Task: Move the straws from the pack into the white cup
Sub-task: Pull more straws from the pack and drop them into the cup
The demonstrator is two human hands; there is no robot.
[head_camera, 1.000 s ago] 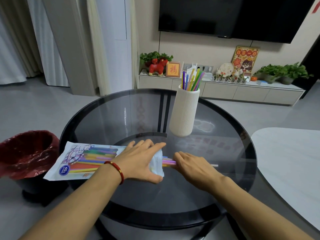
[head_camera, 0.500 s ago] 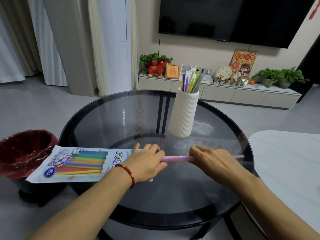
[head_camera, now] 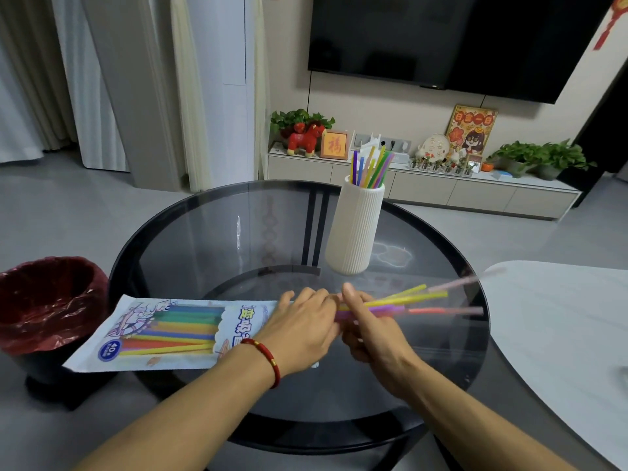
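Round and made of dark glass, the counter [head_camera: 210, 239] carries everything. The pack [head_camera: 170, 331] is pressed flat under the left hand [head_camera: 302, 329], whose fingers are laid out nearly straight over its open end. A fanned bunch of straws [head_camera: 407, 302] is gripped by the right hand [head_camera: 370, 328], just beside the left, their blurred tips pointing away to its right. Beyond both hands the white cup [head_camera: 353, 229] is set upright, with several coloured straws already inside. A red-lined bin [head_camera: 44, 300] is seen left of the pack.
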